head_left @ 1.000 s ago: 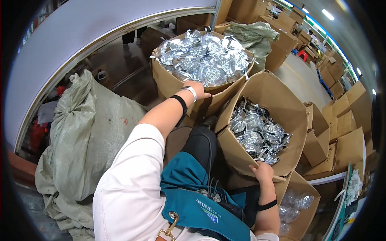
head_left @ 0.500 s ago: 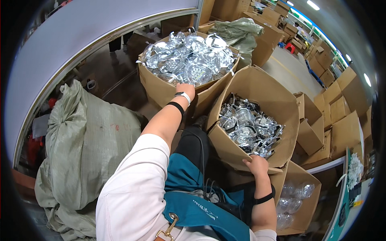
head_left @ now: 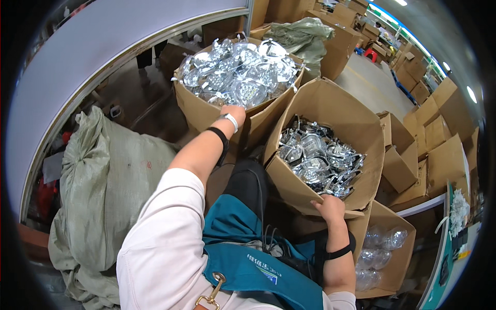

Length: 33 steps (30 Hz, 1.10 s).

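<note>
My left hand is closed over the near rim of a large cardboard box; its fingertips are hidden inside. Shiny, clear plastic pieces with silvery parts heap up to that box's top. With its fingers hooked on the near edge, my right hand grips a second open cardboard box. Inside this one lies a lower pile of similar silvery pieces. The two boxes stand close together, side by side.
A bulky woven sack stands at my left. Beside my right forearm, a smaller box holds clear round plastic pieces. More open cartons crowd the right, and a crumpled woven sack sits behind the boxes. My left leg extends between them.
The view has shifted slightly, and my left hand sits a little farther up and left in it. Both hands keep their holds on the box edges.
</note>
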{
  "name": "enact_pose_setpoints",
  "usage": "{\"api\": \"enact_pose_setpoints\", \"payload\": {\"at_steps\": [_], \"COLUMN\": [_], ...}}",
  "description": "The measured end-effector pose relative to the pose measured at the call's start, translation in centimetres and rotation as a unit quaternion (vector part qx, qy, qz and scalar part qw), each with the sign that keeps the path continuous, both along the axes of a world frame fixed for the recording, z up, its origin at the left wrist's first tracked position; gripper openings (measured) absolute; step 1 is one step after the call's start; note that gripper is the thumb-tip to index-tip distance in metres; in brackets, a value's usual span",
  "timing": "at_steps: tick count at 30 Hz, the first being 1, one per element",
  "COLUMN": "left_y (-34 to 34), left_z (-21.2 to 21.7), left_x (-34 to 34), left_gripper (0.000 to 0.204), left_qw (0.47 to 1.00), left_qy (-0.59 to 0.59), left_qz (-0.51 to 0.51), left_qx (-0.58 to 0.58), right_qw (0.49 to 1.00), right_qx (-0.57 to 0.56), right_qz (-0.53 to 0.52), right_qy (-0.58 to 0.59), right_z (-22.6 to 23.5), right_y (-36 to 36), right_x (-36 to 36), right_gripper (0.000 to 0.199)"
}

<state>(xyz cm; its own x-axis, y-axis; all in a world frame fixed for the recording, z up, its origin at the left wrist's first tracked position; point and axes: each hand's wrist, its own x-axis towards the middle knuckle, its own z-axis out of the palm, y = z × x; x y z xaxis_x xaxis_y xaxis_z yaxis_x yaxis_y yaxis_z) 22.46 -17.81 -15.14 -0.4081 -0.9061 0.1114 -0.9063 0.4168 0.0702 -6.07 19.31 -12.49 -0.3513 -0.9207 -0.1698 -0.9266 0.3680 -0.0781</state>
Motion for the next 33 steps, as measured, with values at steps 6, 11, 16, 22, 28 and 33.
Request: {"api": "enact_pose_setpoints", "payload": {"at_steps": [6,11,16,22,28,33], "left_y": [-1.6,-4.3,-6.4,-9.5,-10.1,-10.4], "left_z": [4.0,5.5,6.1,6.1,5.3,4.2], "left_x": [5.7,14.7,16.9,15.5,15.8,17.0], "left_gripper": [0.034,0.035,0.043,0.046,0.036,0.040], "left_qw": [0.995,0.993,0.984,0.960,0.980,0.978], "left_qy": [0.049,-0.110,-0.175,-0.268,-0.183,-0.167], "left_qz": [-0.075,-0.052,-0.041,-0.020,0.016,0.011], "left_qx": [0.040,0.001,0.012,0.083,0.080,0.124], "right_qw": [0.979,0.933,0.907,0.951,0.958,0.955], "right_qx": [-0.015,-0.189,-0.220,-0.080,-0.018,-0.068], "right_qz": [-0.005,0.226,0.331,0.300,0.284,0.281], "right_qy": [-0.203,-0.207,-0.142,0.006,0.030,0.061], "right_z": [1.3,8.2,10.8,3.1,1.0,-0.3], "right_y": [0.0,-7.6,-21.7,-33.9,-36.7,-35.9], "right_x": [-1.2,2.3,13.9,23.0,23.1,23.7], "right_gripper": [0.042,0.049,0.044,0.045,0.035,0.028]}}
